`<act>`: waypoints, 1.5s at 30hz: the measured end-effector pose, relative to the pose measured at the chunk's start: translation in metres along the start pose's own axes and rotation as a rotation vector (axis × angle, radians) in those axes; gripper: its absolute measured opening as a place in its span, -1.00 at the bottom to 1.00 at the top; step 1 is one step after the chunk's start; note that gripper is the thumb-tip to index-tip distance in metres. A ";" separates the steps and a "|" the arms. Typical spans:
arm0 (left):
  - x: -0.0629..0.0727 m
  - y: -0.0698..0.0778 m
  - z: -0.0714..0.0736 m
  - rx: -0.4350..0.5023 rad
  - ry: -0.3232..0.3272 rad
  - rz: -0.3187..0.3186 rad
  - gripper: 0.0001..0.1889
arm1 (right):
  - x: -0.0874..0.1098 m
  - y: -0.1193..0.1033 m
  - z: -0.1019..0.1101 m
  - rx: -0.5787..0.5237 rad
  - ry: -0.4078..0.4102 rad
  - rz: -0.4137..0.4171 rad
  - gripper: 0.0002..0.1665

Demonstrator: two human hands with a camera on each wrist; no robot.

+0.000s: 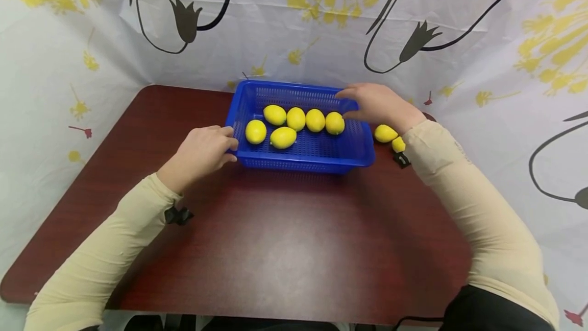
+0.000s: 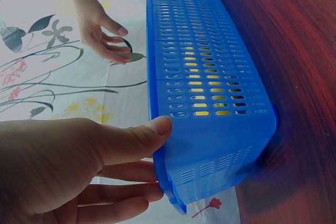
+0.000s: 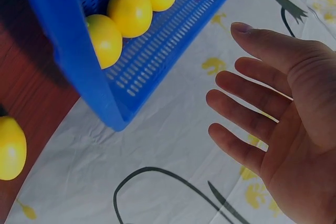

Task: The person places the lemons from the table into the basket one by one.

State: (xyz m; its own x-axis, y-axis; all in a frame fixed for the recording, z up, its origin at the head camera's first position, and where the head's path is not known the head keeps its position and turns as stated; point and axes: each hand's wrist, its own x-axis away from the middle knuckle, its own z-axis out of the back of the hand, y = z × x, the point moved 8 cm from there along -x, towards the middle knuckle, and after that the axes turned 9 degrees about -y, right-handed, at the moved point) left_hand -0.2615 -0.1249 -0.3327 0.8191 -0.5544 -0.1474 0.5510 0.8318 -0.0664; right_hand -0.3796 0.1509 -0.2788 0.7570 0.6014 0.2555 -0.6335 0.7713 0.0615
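A blue plastic basket (image 1: 303,161) with slotted walls stands toward the back of the table, several yellow lemons (image 1: 283,138) lying on its floor. My left hand (image 1: 202,152) pinches the basket's left end at the rim. In the left wrist view, the thumb (image 2: 142,139) presses the near face of that rim and the fingers (image 2: 115,208) are behind it. Over the basket's right end is my right hand (image 1: 374,103), its fingers spread and holding nothing. The right wrist view shows that open palm (image 3: 294,156) apart from the lemons in the basket.
On the table right of the basket lie two more lemons (image 1: 385,133), beside a small black object (image 1: 401,160), under the right forearm. A white cloth with flower prints (image 1: 285,40) hangs behind the dark red table (image 1: 275,249). The left sleeve carries a black band (image 1: 178,215).
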 end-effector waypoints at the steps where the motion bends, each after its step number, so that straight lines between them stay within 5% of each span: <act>1: 0.000 0.000 0.000 -0.001 0.001 0.001 -0.83 | 0.002 0.002 0.000 0.000 0.003 -0.001 -0.35; 17: -0.001 -0.001 0.002 -0.003 0.005 0.001 -0.81 | 0.035 0.033 -0.004 -0.084 0.067 -0.041 -0.39; 45: -0.001 0.000 0.000 -0.003 -0.007 -0.001 -0.82 | 0.050 0.084 -0.033 -0.192 0.096 -0.137 -0.39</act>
State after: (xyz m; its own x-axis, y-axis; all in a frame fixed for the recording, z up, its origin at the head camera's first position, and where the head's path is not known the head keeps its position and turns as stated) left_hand -0.2622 -0.1248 -0.3330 0.8199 -0.5550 -0.1404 0.5510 0.8316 -0.0696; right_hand -0.3892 0.2525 -0.2925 0.8515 0.4981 0.1639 -0.4885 0.8671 -0.0974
